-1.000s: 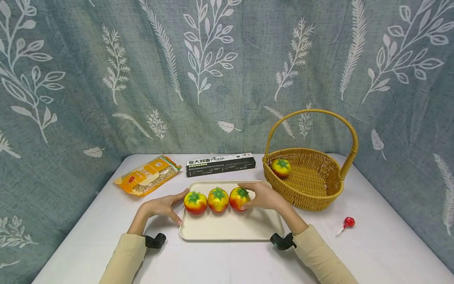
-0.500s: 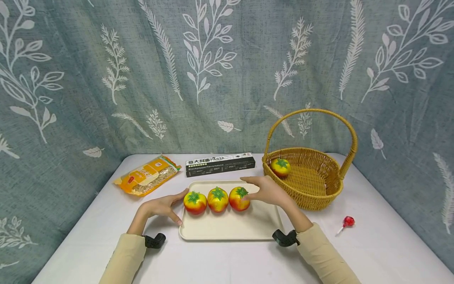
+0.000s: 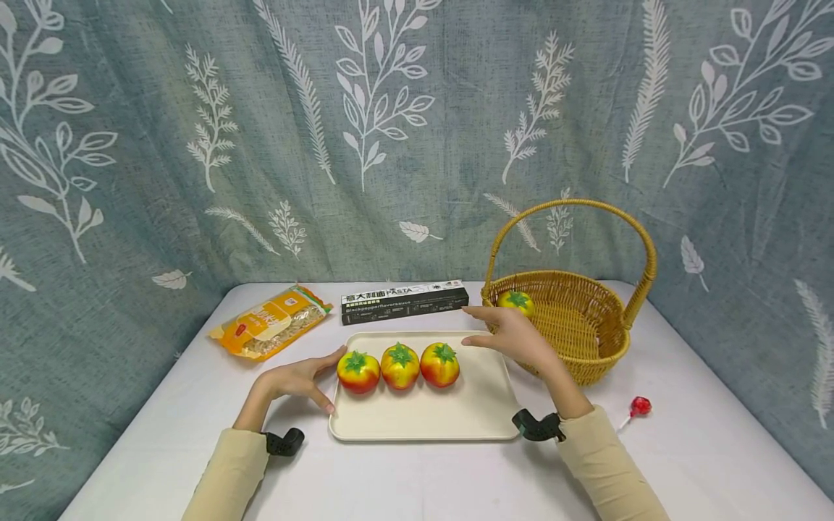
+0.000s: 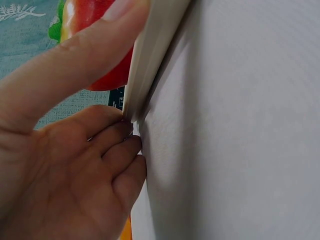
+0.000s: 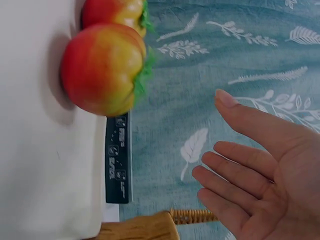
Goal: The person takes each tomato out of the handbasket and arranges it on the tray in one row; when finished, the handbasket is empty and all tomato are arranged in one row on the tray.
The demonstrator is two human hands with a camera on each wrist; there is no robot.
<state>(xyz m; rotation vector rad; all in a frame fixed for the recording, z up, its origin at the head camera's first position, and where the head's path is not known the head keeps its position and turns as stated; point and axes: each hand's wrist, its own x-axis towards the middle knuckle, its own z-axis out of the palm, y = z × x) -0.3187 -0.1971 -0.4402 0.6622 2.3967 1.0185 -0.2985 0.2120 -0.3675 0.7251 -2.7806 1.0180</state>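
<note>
Three red-and-yellow tomatoes with green leafy tops stand in a row along the cream tray [image 3: 423,423]: a left one [image 3: 358,373], a middle one [image 3: 400,366] and a right one [image 3: 439,365]. My left hand [image 3: 296,380] holds the tray's left side; in the left wrist view its thumb lies on the rim and its curled fingers [image 4: 125,175] meet the edge. My right hand [image 3: 515,340] is raised above the tray's far right corner, fingers spread and holding nothing. Behind it, a fourth tomato [image 3: 516,300] sits in the wicker basket [image 3: 560,369], partly hidden.
A black pasta box [image 3: 405,304] lies behind the tray. An orange snack bag [image 3: 274,322] is at the back left. To the right, a red lollipop [image 3: 641,406] lies on the white table [image 3: 417,481]. The basket's tall handle [image 3: 573,204] arches above it.
My right hand has let go of the right tomato and moved up and to the right, towards the basket. The tomato stays on the tray. My left hand has not moved.
</note>
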